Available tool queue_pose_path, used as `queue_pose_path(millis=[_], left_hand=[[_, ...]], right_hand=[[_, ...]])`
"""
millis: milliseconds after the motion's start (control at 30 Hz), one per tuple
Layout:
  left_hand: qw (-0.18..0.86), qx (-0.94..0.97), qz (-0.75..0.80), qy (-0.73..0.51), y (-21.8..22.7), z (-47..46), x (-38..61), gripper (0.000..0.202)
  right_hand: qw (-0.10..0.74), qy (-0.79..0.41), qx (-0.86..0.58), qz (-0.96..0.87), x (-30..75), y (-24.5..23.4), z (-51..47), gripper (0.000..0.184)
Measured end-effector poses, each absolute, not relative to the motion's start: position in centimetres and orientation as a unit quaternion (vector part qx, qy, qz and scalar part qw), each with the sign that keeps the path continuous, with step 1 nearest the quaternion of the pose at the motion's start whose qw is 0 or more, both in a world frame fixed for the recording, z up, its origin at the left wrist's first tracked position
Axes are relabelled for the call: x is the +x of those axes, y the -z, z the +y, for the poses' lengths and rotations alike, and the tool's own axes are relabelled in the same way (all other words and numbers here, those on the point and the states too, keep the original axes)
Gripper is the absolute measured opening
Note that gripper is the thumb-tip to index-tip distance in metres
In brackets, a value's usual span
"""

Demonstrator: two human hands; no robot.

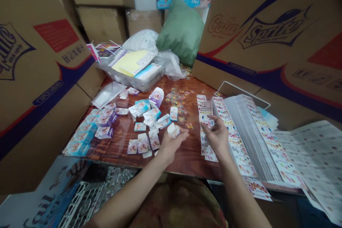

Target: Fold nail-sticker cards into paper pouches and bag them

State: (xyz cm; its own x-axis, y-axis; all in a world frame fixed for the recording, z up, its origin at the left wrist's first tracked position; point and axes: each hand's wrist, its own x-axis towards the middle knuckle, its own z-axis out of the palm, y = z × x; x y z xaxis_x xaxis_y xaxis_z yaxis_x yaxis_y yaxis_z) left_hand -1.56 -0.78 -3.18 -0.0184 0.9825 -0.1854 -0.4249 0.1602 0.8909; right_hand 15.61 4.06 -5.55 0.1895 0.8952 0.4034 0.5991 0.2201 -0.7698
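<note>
My left hand (pixel 172 146) is closed around a small white box (pixel 173 130) whose open top end points up. Over on the right, my right hand (pixel 217 135) has its thumb and fingertips on a printed nail sticker strip (pixel 205 108), with part of the strip showing between them. More strips lie under that hand. Several small nail sticker boxes (pixel 153 139) lie on the table left of my left hand, some with raised flaps. Small colourful packets (pixel 177 98) are scattered just beyond both hands.
Large cartons (pixel 267 35) wall in both sides. A plastic tray (pixel 144 82) of papers stands at the back, near a green pillow-like sack (pixel 181 30). Long stacks of sticker strips (pixel 251 139) fill the right side. Filled-looking boxes (pixel 82 133) are grouped at the left edge.
</note>
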Motion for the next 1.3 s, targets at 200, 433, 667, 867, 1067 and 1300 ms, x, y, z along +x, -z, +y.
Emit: queue_pose_path(millis=[200, 433, 667, 867, 1067, 1300], left_hand=[[0.629, 0.29, 0.392, -0.606, 2.4, 2.0, 0.8, 0.033], [0.566, 0.471, 0.39, -0.553, -0.9, -0.3, -0.3, 0.018], [0.475, 0.561, 0.385, -0.558, -2.3, -2.1, -0.9, 0.008], [0.512, 0.562, 0.415, -0.499, -1.4, -3.0, -1.5, 0.012], [0.531, 0.511, 0.415, -0.533, -0.8, -2.8, -2.6, 0.014], [0.576, 0.524, 0.419, -0.467, -0.6, -3.4, -3.4, 0.021]], right_hand=[[0.522, -0.306, -0.498, -0.621, 14.2, 4.7, -0.5, 0.045], [0.478, -0.095, -0.511, -0.708, 16.0, -0.3, -2.0, 0.045], [0.461, -0.339, -0.468, -0.673, 16.0, -1.0, -1.5, 0.024], [0.517, -0.307, -0.52, -0.606, 15.0, 0.3, -2.5, 0.019], [0.39, -0.219, -0.45, -0.773, 14.1, 0.3, -4.4, 0.039], [0.452, -0.285, -0.497, -0.684, 13.8, 1.7, -4.9, 0.022]])
